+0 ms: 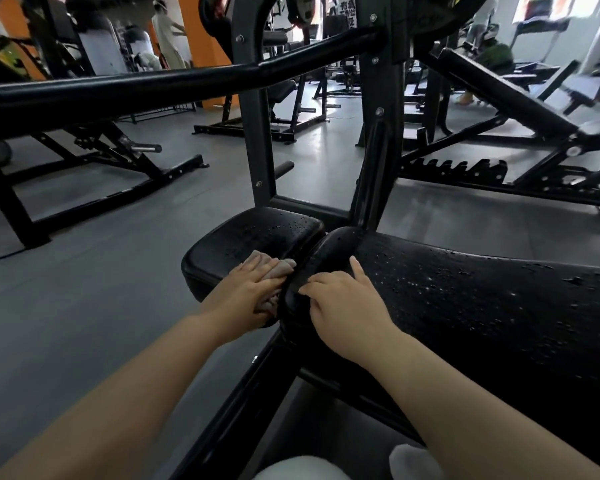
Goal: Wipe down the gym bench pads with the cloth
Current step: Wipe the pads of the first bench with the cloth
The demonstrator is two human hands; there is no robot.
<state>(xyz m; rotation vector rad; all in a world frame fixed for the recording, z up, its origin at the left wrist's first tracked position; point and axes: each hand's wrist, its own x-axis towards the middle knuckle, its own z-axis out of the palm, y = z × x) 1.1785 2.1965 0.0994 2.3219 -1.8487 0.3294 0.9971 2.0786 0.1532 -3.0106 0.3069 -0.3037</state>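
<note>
The left hand (248,289) presses the cloth (274,271) flat on the near right part of the seat pad (243,237), fingers straight over it, so this grip is spread, not clamped. The cloth lies partly under the hand, next to the gap between the pads. Droplets dot the seat pad's far side, so by my judgement its wiping is only begun. The right hand (340,299) rests on the rounded end of the back pad (465,306), fingers loosely curved over the edge, holding nothing. That pad is speckled with drops all over and looks unwiped. No containers show here.
</note>
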